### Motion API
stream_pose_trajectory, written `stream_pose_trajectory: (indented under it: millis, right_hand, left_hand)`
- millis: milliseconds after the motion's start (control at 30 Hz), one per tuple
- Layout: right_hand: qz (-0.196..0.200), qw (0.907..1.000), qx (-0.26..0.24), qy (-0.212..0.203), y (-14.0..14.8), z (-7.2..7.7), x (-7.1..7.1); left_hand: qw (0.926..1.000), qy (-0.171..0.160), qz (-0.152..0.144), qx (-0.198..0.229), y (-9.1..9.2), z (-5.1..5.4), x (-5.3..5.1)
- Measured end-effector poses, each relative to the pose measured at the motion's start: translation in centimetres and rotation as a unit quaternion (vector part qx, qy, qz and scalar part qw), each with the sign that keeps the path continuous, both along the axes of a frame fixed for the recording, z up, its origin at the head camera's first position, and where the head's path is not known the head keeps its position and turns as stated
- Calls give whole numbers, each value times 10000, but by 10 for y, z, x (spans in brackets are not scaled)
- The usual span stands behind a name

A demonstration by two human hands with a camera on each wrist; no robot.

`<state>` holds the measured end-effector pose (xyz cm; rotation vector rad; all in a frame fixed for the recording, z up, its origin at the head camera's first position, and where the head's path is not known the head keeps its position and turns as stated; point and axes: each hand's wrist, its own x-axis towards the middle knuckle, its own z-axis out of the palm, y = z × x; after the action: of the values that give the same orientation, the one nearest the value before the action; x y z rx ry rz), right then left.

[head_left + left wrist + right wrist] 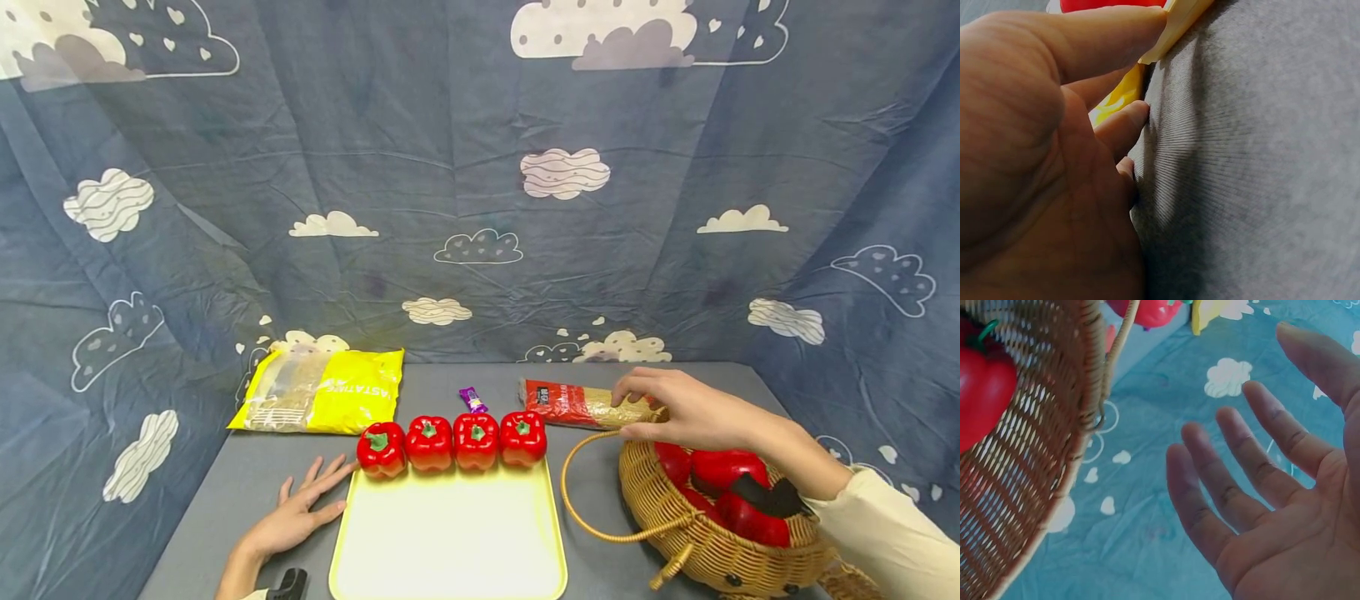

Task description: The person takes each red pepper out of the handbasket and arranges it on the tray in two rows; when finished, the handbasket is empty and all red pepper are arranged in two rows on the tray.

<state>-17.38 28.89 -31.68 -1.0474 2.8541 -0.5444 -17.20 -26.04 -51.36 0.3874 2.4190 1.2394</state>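
Four red peppers (476, 442) stand in a row along the far edge of a pale yellow tray (448, 533). My left hand (291, 521) rests with spread fingers at the tray's left side; in the left wrist view the thumb of that hand (1041, 125) touches the tray edge (1175, 28). My right hand (693, 410) hangs over the far rim of a wicker basket (652, 492), its fingers over the noodle packet's right end. Holding nothing, the right hand (1291, 519) has extended fingers in the right wrist view. Red items (727, 468), including a pepper (984, 390), lie in the basket.
A yellow pasta bag (356, 392) lies at the back left, a small purple packet (473, 400) behind the peppers, and a red noodle packet (558, 403) at the back right. The basket's looped handle (573, 500) leans toward the tray. A cloud-patterned cloth (480, 308) hangs behind.
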Motion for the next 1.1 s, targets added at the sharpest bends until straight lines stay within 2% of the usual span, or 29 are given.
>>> stream_pose_trajectory:
  millis: [167, 400, 633, 833, 1100]
  right_hand:
    - [40, 9996, -264, 19, 15, -2, 6]
    - [11, 9972, -571, -476, 37, -11, 14]
    - [-169, 9955, -636, -678, 51, -15, 18]
    - [-208, 9951, -546, -793, 61, -23, 15]
    - [-223, 9938, -36, -1084, 74, -35, 9]
  left_hand:
    - [10000, -17, 21, -18, 1, 0, 0]
    - [10000, -44, -7, -53, 0, -2, 0]
    - [10000, -6, -24, -21, 0, 0, 1]
    - [10000, 2, 22, -20, 0, 0, 0]
    - [9999, -65, 68, -67, 0, -2, -1]
